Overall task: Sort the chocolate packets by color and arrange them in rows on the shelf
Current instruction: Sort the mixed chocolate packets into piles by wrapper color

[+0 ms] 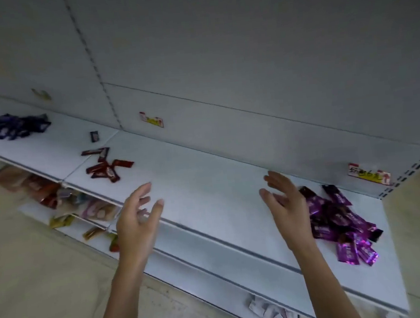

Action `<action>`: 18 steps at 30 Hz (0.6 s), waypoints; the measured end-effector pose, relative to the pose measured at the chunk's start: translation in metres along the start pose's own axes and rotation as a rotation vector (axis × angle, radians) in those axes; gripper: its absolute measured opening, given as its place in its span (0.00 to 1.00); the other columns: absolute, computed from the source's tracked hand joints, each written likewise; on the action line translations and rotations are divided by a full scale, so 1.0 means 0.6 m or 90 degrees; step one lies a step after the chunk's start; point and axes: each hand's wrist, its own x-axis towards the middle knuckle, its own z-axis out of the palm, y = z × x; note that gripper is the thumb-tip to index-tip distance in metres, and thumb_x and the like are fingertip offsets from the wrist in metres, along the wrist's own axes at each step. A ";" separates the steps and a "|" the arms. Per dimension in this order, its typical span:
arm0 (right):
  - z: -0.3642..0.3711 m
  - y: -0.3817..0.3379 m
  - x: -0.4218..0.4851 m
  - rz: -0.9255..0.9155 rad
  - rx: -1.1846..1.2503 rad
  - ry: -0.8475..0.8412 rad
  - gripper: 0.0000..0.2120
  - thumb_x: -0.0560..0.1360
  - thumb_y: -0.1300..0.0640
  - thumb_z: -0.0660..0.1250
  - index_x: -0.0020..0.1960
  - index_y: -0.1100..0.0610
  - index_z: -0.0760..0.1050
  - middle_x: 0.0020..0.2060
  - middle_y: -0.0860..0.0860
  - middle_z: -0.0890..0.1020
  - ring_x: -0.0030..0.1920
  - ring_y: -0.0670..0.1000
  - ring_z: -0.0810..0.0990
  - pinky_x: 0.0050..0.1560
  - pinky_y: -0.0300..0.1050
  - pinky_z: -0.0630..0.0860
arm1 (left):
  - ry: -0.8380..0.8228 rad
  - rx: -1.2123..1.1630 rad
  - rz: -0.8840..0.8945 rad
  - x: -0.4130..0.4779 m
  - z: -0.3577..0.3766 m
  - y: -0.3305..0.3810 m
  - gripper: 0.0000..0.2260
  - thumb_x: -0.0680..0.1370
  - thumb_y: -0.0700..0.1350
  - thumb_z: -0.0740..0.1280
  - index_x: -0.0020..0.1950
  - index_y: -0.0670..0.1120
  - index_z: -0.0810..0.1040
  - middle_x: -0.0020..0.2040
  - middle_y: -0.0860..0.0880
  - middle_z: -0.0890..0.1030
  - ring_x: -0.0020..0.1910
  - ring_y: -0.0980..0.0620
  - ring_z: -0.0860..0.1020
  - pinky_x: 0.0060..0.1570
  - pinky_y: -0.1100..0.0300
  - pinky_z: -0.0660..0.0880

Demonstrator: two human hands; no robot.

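With both the left hand (135, 217) and right hand (286, 205) empty, fingers spread above the shelf (206, 184), colour piles appear formed—purple packets (343, 225) lower right, red packets (105, 166) and blue packets (17, 124) upper left—so row arrangement likely follows.

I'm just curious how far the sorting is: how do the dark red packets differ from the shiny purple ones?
The dark red chocolate packets are few; the shiny purple chocolate packets are many. The red ones lie loosely spread left of the left hand; the purple ones are heaped over each other beside the right hand. Both lie jumbled on the same white shelf, neither in rows.
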 end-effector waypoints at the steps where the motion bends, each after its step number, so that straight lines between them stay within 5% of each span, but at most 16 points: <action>1: 0.028 -0.013 -0.012 -0.006 0.016 -0.016 0.17 0.74 0.57 0.67 0.63 0.52 0.73 0.56 0.42 0.79 0.54 0.40 0.77 0.54 0.30 0.72 | 0.035 -0.009 -0.018 -0.001 -0.039 -0.003 0.15 0.76 0.41 0.67 0.62 0.51 0.75 0.57 0.55 0.76 0.55 0.57 0.74 0.53 0.62 0.70; 8: 0.227 -0.083 -0.095 -0.046 0.072 -0.150 0.17 0.74 0.60 0.66 0.63 0.50 0.72 0.55 0.40 0.79 0.56 0.37 0.76 0.56 0.36 0.72 | 0.234 0.018 -0.032 -0.019 -0.273 -0.046 0.13 0.75 0.38 0.66 0.57 0.52 0.76 0.50 0.59 0.78 0.47 0.65 0.76 0.42 0.78 0.70; 18: 0.448 -0.162 -0.155 -0.074 0.097 -0.311 0.19 0.73 0.60 0.68 0.62 0.48 0.73 0.55 0.44 0.80 0.56 0.43 0.77 0.60 0.48 0.74 | 0.356 0.056 -0.046 -0.014 -0.484 -0.102 0.14 0.75 0.37 0.67 0.58 0.49 0.75 0.56 0.56 0.78 0.48 0.67 0.75 0.47 0.70 0.72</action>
